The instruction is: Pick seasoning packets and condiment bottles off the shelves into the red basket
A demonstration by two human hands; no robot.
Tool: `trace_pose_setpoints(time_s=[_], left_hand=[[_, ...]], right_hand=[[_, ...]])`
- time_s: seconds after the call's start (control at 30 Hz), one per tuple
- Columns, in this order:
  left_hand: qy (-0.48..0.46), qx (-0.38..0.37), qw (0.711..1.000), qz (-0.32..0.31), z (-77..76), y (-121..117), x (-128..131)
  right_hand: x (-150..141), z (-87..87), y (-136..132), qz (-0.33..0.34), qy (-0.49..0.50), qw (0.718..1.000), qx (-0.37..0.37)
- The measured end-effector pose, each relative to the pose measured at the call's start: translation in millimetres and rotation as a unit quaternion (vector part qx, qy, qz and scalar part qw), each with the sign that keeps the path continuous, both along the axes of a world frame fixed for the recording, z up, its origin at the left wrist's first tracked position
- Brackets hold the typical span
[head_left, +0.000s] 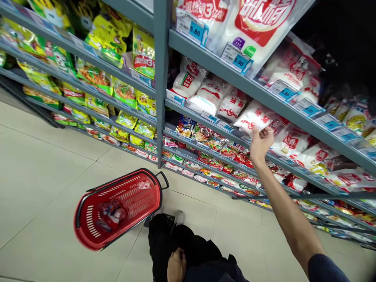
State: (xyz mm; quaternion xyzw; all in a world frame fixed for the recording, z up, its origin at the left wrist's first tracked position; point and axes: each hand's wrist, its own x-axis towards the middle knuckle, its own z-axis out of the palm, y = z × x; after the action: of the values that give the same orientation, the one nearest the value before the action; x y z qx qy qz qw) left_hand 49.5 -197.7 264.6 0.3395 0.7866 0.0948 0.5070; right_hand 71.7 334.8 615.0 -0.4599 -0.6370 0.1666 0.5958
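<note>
White bag with red print (253, 116) sits at front edge of shelf (192, 109); your right hand (260, 144) meets its lower right corner. Fingers bent against bag; can't tell if pinch is closed. Similar white bags (210, 96) flank it. Upper shelf (202, 55) overhangs, blocks access from above. Your left hand (176, 264) sits low by dark clothing, fingers curled; can't tell if holding anything. Red basket (85, 242) on floor to left, packages (113, 215) inside.
</note>
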Motion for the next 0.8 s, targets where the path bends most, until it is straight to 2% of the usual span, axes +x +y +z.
trace_pose_setpoints(time_s=[0.1, 0.17, 0.27, 0.37, 0.57, 0.73, 0.8], left_hand=[[0.006, -0.005, 1.0, -0.015, -4.2, 0, 3], [0.014, -0.011, 0.999, -0.032, -7.8, -1, 4], [0.024, -0.011, 0.999, -0.045, -11.6, 1, 6], [0.029, -0.012, 0.999, -0.044, -13.5, 4, 6], [0.017, 0.005, 0.999, -0.044, -16.3, 7, 4], [-0.003, -0.02, 0.999, -0.034, -8.5, 14, -1], [-0.006, -0.032, 0.999, -0.031, -6.3, 16, -2]], right_hand=[[-15, 3.0, 12, 0.009, -0.028, 0.999, -0.013], [-29, 5.6, 27, 0.017, -0.076, 0.996, -0.051], [-47, 11.1, 47, 0.021, -0.196, 0.969, -0.15], [-52, 15.6, 50, 0.005, -0.273, 0.945, -0.182], [-38, 15.3, 33, 0.064, -0.243, 0.959, -0.132], [-43, 11.0, 51, 0.079, -0.238, 0.95, -0.188], [-45, 8.0, 53, 0.068, -0.228, 0.954, -0.184]])
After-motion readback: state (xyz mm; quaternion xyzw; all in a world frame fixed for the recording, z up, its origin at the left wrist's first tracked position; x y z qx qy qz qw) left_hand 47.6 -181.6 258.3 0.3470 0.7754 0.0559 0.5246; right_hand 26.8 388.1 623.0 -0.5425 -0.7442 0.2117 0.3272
